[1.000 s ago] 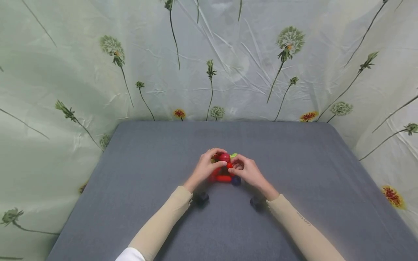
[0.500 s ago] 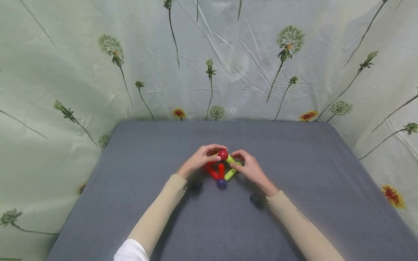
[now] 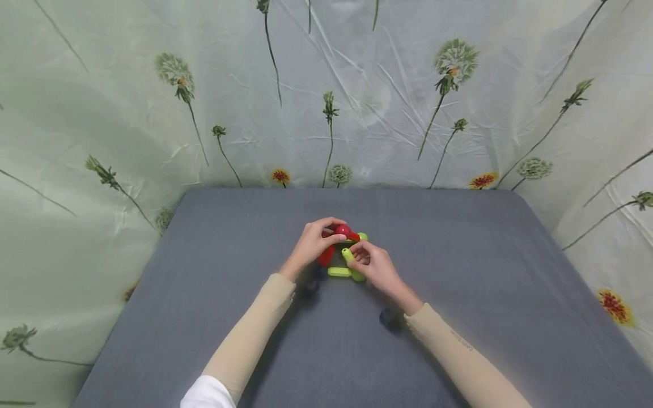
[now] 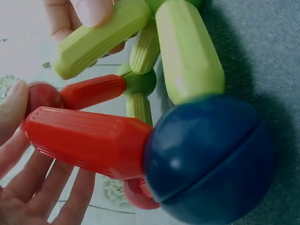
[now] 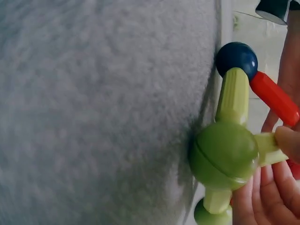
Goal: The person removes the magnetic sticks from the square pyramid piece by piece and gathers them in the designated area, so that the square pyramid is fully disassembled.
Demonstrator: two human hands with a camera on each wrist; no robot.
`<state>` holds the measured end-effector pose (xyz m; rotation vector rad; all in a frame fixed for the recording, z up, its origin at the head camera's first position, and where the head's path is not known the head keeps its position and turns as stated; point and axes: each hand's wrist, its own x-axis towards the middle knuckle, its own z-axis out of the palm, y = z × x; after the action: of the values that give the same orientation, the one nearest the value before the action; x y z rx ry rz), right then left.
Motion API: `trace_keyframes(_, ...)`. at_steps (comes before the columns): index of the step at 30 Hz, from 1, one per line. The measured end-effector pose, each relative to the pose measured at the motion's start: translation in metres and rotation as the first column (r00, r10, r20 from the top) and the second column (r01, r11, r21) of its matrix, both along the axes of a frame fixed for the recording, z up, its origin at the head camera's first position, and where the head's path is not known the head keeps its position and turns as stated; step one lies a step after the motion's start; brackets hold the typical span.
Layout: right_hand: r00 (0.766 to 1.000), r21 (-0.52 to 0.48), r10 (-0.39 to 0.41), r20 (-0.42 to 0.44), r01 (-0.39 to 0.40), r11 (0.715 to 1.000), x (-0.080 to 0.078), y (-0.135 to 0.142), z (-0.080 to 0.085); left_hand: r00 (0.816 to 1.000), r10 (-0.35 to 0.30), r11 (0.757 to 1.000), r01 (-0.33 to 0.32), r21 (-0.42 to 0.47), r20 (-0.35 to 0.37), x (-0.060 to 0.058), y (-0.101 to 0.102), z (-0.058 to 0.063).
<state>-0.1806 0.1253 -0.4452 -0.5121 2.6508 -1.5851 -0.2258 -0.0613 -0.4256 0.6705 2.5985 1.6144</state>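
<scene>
A magnetic ball-and-stick structure stands between my hands on the grey surface. My left hand (image 3: 312, 243) holds its raised red ball (image 3: 343, 230) between thumb and fingers. From that ball one red stick (image 4: 89, 140) runs down to a blue ball (image 4: 211, 159); another red stick (image 4: 96, 91) reaches a green ball (image 4: 140, 82). My right hand (image 3: 380, 266) pinches an upward-slanting yellow-green stick (image 3: 347, 254), its upper end free and apart from the red ball. At its base sits a nearer green ball (image 5: 225, 152). Another yellow-green stick (image 3: 339, 272) joins this ball to the blue one.
Grey cloth (image 3: 326, 362) covers the work surface. Behind it hangs a pale curtain (image 3: 388, 113) with dandelion prints. Dark wrist cameras, such as the one (image 3: 390, 320) under my right wrist, sit close to the cloth.
The structure has turned, bringing the blue ball left and a yellow-green stick to the front. My right hand has shifted to the upright yellow-green stick; my left hand still holds the red ball.
</scene>
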Motion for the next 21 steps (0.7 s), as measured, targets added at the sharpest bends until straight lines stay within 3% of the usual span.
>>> trace_keyframes(2,1.0,-0.034,-0.018,0.005,0.019,0.999,0.0,0.002,0.001,0.999,-0.037,0.999,0.037,0.011,0.027,-0.001,-0.002,0.001)
trace_keyframes(5,0.995,-0.084,-0.096,-0.032,0.093,0.992,-0.003,0.009,0.003,0.988,-0.149,0.989,0.147,0.033,0.046,-0.003,-0.004,0.001)
trace_keyframes(7,0.988,-0.061,-0.138,-0.073,0.134,0.989,-0.006,0.013,0.003,0.974,-0.225,0.974,0.223,0.043,0.038,-0.005,-0.005,0.001)
trace_keyframes(10,0.992,0.007,-0.116,-0.053,0.117,0.993,-0.008,0.016,0.002,0.956,-0.293,0.956,0.292,0.036,0.008,-0.007,-0.006,0.0)
trace_keyframes(15,0.997,0.039,-0.051,0.058,0.049,0.998,-0.004,0.012,0.001,0.956,-0.286,0.957,0.282,-0.065,-0.064,-0.005,-0.006,0.0)
trace_keyframes(21,0.995,0.04,-0.087,0.037,0.086,0.996,0.0,0.005,-0.001,0.963,-0.246,0.969,0.24,-0.064,-0.107,-0.005,-0.004,0.001)
